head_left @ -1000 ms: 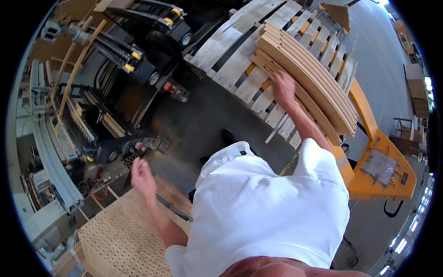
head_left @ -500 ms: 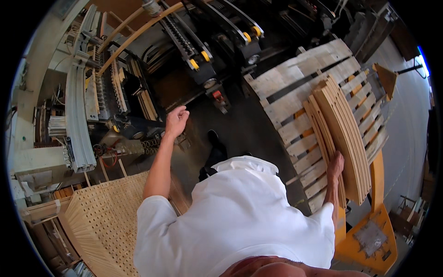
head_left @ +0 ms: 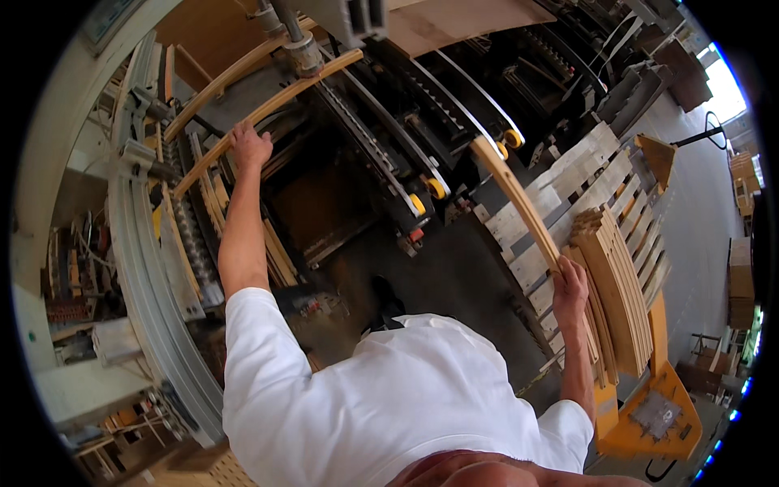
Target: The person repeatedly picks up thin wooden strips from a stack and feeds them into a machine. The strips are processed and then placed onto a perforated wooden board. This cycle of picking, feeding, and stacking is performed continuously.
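While the right hand is gripping a slender wooden bar, its fingers wrapped round the near end, the bar is slanting past the left edge of the pallet. The left hand is resting on the nearer of 2 curved strips lying across the machine; its fingers are bending over the wood, but I cannot tell whether they are pinching it. Curved boards are lying stacked beside the right hand.

Smooth, matt wood formed a slim strip and the stacked curved boards, while the pallet looked rough and weathered. The pallet truck showed painted metal; the rail, dull grey metal; the shirt, soft matt cloth.
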The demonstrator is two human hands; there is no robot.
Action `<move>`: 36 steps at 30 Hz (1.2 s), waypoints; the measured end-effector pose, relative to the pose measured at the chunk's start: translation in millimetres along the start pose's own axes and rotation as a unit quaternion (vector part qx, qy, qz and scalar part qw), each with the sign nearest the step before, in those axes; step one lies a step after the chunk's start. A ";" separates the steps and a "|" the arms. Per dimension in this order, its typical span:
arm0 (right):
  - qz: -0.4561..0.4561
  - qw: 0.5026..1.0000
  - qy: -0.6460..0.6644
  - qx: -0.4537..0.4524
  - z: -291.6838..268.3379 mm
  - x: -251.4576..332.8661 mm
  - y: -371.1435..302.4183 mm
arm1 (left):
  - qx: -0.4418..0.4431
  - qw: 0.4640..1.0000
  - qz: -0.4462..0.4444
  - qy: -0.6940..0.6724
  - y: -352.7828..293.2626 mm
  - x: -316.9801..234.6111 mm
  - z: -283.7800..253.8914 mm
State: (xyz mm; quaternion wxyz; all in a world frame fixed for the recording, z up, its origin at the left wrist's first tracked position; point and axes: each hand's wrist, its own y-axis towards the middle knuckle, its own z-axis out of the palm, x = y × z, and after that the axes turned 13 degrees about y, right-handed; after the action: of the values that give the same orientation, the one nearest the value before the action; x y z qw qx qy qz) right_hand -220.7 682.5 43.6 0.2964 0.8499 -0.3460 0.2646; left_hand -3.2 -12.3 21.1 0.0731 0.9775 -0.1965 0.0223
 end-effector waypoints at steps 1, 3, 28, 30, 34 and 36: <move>0.003 1.000 0.001 0.014 8.7 22.3 16.3 | 0.011 1.000 -0.004 0.015 16.0 3.7 -0.2; -0.026 0.999 0.016 0.040 26.2 69.4 52.1 | 0.006 0.999 0.001 0.031 36.6 9.6 3.4; -0.500 0.828 0.016 0.254 533.5 342.4 332.8 | 0.195 0.945 -0.032 -0.261 -371.3 -26.7 -100.2; -0.458 0.859 -0.044 0.223 555.4 345.0 349.8 | 0.186 0.945 -0.076 -0.257 -388.8 -25.6 -105.3; -0.499 0.843 0.005 0.203 566.9 340.7 367.8 | 0.181 0.927 -0.165 -0.285 -422.2 -24.4 -111.7; -0.522 0.828 0.018 0.205 566.8 346.0 368.1 | 0.192 0.918 -0.202 -0.284 -428.2 -25.0 -119.0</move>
State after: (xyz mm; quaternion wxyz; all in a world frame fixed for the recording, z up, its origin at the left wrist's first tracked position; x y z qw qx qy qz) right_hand -141.6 -71.4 0.4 0.2155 0.9401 0.2166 0.1510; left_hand 137.9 405.8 79.4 -0.1715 0.9570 0.0010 -0.2341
